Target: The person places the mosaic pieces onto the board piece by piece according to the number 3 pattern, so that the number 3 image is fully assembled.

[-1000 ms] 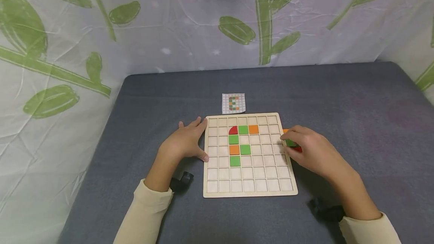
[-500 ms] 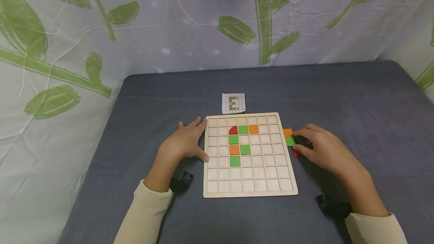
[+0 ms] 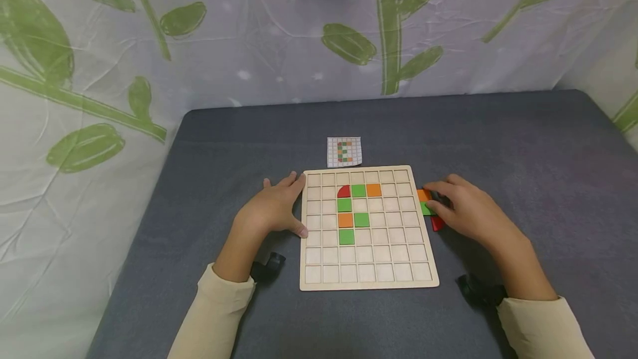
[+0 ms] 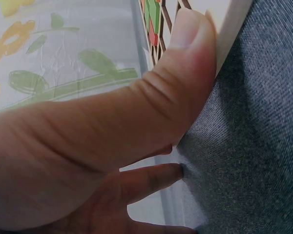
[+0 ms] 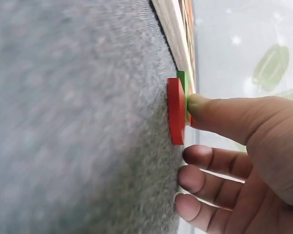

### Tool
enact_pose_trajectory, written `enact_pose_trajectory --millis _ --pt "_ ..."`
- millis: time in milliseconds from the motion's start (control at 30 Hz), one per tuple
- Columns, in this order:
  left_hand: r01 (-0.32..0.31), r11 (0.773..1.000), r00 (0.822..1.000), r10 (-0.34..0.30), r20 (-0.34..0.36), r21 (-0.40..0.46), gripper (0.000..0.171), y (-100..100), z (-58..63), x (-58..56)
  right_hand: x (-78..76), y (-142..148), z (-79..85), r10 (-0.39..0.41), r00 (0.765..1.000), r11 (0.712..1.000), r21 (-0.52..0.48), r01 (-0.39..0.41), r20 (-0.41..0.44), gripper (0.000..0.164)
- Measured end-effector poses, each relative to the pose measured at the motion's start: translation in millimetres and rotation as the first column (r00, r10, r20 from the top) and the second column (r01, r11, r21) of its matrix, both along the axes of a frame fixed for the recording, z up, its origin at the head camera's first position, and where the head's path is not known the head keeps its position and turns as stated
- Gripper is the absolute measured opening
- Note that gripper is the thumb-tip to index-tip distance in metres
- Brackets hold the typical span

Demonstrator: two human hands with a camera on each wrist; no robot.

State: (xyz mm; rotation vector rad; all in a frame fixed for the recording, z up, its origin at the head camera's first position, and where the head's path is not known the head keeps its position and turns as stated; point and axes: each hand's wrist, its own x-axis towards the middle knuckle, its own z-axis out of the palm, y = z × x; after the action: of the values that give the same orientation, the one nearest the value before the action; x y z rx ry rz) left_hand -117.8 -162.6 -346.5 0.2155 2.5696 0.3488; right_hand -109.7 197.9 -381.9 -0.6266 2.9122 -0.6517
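A wooden grid board [image 3: 369, 287] lies on the table with red, green and orange tiles set in some cells. My left hand [image 3: 266, 206] rests at its left edge, the thumb on the rim and the other fingers spread. At the board's right edge, the thumb and index finger of my right hand [image 3: 471, 212] pinch a loose orange square tile [image 3: 423, 195] at its near and far sides. A loose green square tile [image 3: 426, 209] lies just below the thumb. Nearer me is a loose red tile [image 5: 175, 111], partly covering the green one in the right wrist view.
A small printed card [image 3: 344, 152] with a coloured grid pattern lies just beyond the board. Dark cloth covers the table [image 3: 239, 143]. A pale curtain [image 3: 279, 32] with printed leaves hangs behind and to the left.
My right hand drew back right off the loose tiles, then came in again, a little farther from me, onto the orange one. The left hand and the board have stayed put.
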Motion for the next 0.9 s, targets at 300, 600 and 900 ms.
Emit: enact_pose_trajectory --millis 300,600,900 --pt "-0.005 1.000 1.000 0.005 -0.002 -0.013 0.120 2.3 -0.5 -0.6 -1.7 -0.2 0.9 -0.028 0.999 1.000 -0.008 0.028 0.037 0.041" --pt "0.002 1.000 1.000 -0.002 -0.011 -0.021 0.120 2.4 -1.7 -1.3 -0.7 -0.2 3.3 -0.060 0.994 0.997 -0.035 0.063 0.092 0.036" --pt "-0.011 1.000 1.000 0.011 -0.013 -0.023 0.120 2.4 -1.6 -0.4 1.4 -2.5 5.2 -0.028 0.994 0.997 -0.071 0.036 0.108 0.012"
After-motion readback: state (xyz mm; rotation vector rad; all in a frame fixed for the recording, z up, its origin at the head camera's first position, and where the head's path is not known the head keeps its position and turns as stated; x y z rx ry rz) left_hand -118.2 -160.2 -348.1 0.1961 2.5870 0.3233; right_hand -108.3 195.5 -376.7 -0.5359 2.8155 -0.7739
